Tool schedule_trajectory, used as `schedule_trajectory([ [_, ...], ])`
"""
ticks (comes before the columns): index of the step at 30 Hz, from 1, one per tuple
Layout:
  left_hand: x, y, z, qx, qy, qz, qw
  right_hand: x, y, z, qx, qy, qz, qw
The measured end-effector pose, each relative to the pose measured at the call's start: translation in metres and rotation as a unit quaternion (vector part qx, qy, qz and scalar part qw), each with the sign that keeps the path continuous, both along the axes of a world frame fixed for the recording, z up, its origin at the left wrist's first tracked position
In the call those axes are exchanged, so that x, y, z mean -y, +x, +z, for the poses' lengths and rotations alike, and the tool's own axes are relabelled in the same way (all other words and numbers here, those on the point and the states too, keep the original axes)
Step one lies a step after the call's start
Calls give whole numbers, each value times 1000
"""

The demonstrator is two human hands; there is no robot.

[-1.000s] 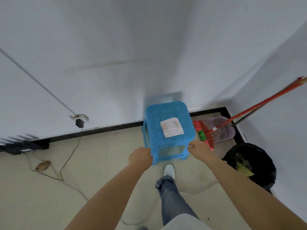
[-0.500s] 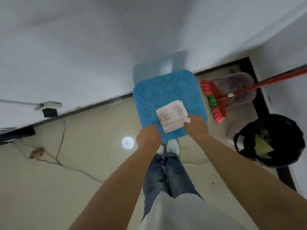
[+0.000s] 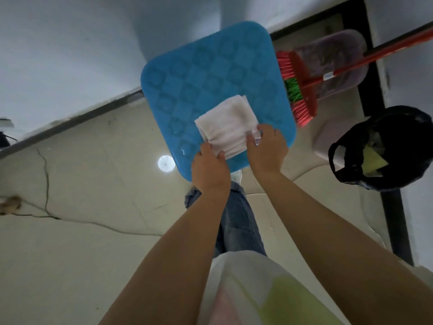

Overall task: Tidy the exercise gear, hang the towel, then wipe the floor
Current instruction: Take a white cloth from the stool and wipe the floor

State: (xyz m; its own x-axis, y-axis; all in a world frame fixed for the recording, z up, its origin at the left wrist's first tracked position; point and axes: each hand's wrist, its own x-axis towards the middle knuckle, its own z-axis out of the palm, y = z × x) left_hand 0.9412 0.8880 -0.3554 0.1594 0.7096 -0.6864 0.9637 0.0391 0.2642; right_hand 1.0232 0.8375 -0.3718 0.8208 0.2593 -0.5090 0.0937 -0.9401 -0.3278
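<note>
Bare forearms, no sleeves in view. Left hand (image 3: 210, 170) and right hand (image 3: 267, 152) carry no rings or watch. Blue jeans (image 3: 236, 221), faded. White top (image 3: 257, 289) with yellow-green and pink print, blurred. Possibly white shoe (image 3: 236, 176).

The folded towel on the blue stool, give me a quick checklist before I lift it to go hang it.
1. Left hand on the folded towel: ok, fingers pinch its near left corner.
2. Right hand on the towel: ok, fingers grip its right edge.
3. Towel free of other things: ok, nothing lies on it.
4. Blue stool bears the towel flat: ok.
5. Broom apart from the towel: ok, beside the stool's right edge.
6. Place to hang the towel: cannot tell, none in view.
</note>
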Motion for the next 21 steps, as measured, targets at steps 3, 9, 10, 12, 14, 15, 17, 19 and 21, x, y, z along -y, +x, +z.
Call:
schedule_trajectory([
  [3,-2,4,-4,11,3,39,999,-2,2,1,-10,4,-6,1000],
  [9,-7,0,21,47,1,32,998,2,4,28,-37,71,-1,997],
  [10,-8,-3,31,54,-1,29,998,4,4,38,-44,93,4,995],
  [12,-10,-7,52,60,-1,12,998,9,2,61,-48,117,29,992],
  [14,-14,-9,75,63,12,-35,997,18,0,86,-47,124,34,991],
  [15,-15,-8,87,65,16,-69,995,25,0,98,-54,121,21,991],
  [17,-12,-5,107,69,19,-153,986,41,-3,118,-76,108,-24,991],
  [19,-2,0,125,74,13,-244,967,63,-9,136,-87,95,-84,988],
  [21,14,6,138,79,9,-340,937,90,-20,153,-87,87,-145,982],
])
